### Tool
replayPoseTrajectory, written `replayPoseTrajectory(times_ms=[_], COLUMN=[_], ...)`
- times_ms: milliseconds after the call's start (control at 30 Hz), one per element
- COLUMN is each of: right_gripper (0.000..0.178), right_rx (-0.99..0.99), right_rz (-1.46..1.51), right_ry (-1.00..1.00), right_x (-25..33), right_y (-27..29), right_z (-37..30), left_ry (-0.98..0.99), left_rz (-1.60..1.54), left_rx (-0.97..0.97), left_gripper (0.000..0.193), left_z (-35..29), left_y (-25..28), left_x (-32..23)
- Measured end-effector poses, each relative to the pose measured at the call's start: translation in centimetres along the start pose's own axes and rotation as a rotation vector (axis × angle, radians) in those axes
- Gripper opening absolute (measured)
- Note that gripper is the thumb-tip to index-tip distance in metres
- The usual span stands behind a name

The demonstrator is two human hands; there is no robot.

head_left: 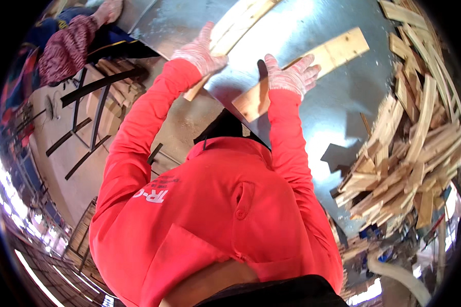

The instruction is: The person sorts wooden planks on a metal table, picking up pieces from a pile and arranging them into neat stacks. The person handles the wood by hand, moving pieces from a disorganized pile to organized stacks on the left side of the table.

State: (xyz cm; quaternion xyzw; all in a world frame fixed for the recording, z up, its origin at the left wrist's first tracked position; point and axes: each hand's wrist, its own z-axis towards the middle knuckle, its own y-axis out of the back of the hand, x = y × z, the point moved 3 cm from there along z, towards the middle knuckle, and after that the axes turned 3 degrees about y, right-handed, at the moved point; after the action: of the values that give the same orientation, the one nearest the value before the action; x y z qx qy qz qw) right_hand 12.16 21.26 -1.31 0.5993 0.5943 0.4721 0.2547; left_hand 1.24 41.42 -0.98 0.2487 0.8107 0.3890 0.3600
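Both my hands wear pale, reddish-streaked knit gloves, over a blue-grey metal tabletop (pixel 338 87). My left hand (pixel 198 55) is closed around narrow wooden boards (pixel 243 23), its thumb on their right side and a finger stretched along the left. One board end sticks out below that wrist, past the table edge. To the right, my right hand (pixel 293 75) rests over a separate flat wooden board (pixel 340 48) with its fingers spread. That board lies slanted, its near end close to the table edge. A dark slot or shadow shows beside my right thumb.
A large heap of wooden strips (pixel 404 153) covers the table's right side. At upper left is another person's gloved hand (pixel 109 10) and patterned sleeve (pixel 69 48). A dark metal frame (pixel 95 112) and stacked wood (pixel 115 92) stand at left. A pale hose (pixel 399 273) curves at lower right.
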Motion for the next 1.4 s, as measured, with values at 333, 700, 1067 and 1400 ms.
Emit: replayPoseTrajectory(times_ms=[333, 700, 1067, 1400], right_gripper=[0.083, 0.039, 0.071, 0.125], right_rx=[-0.166, 0.039, -0.467, -0.027], right_rz=[1.455, 0.648, 0.253, 0.072], right_ry=[0.059, 0.144, 0.005, -0.584], right_x=[-5.6, -0.5, -22.6, -49.0], right_y=[0.4, -2.9, 8.2, 17.1], right_z=[2.4, 5.2, 5.0, 10.7], left_ry=[0.054, -0.101, -0.015, -0.344], left_rz=[-0.02, -0.06, 0.183, -0.395], left_rx=[0.056, -0.085, -0.088, -0.052], left_gripper=[0.099, 0.112, 0.098, 0.078], left_z=[-0.5, -1.3, -1.7, -4.1], left_y=[1.2, 0.7, 4.4, -7.4], left_x=[-1.6, -0.5, -0.9, -10.1])
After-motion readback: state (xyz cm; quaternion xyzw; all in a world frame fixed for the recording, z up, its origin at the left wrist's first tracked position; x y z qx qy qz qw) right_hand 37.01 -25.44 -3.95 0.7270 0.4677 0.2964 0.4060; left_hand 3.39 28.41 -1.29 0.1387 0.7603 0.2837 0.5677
